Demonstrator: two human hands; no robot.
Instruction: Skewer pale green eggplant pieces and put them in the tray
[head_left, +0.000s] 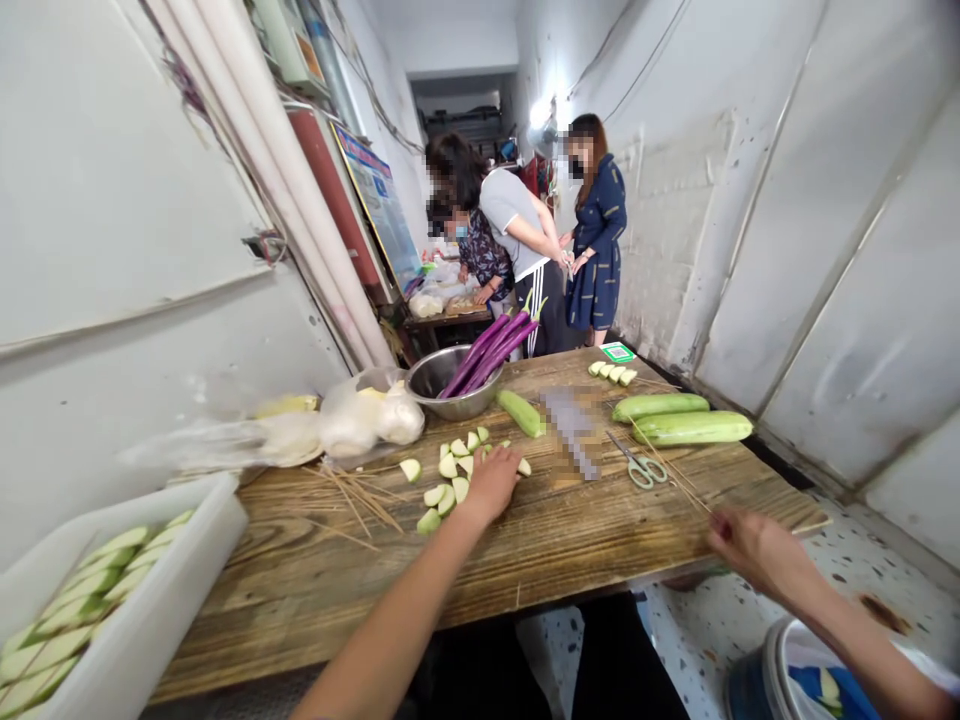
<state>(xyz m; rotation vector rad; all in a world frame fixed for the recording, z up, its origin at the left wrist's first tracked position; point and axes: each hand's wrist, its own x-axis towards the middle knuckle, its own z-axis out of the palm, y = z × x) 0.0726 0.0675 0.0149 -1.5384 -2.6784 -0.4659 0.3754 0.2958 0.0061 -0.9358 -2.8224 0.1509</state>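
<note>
My left hand (491, 482) is over a pile of cut zucchini pieces (448, 467) on the wooden table, its fingers curled down and closed on a zucchini piece; the fingertips are partly hidden. My right hand (754, 545), closed in a pinch, is at the table's right front edge. Between its fingertips is the end of a thin wooden skewer (679, 478), which points away across the table. Scissors (646, 470) with pale green handles lie beside that skewer. Two whole zucchinis (690, 428) rest behind them. A cut zucchini (521, 413) lies beyond the pile, left of a blurred-out patch.
Loose skewers (360, 495) lie left of the pile. A white bin (214, 530) holds skewered zucchini slices. Long purple eggplants (495, 350) stick out of a metal bowl (457, 408). A plastic bag (367, 415) sits alongside. Several people stand behind the table. A bucket (776, 660) is lower right.
</note>
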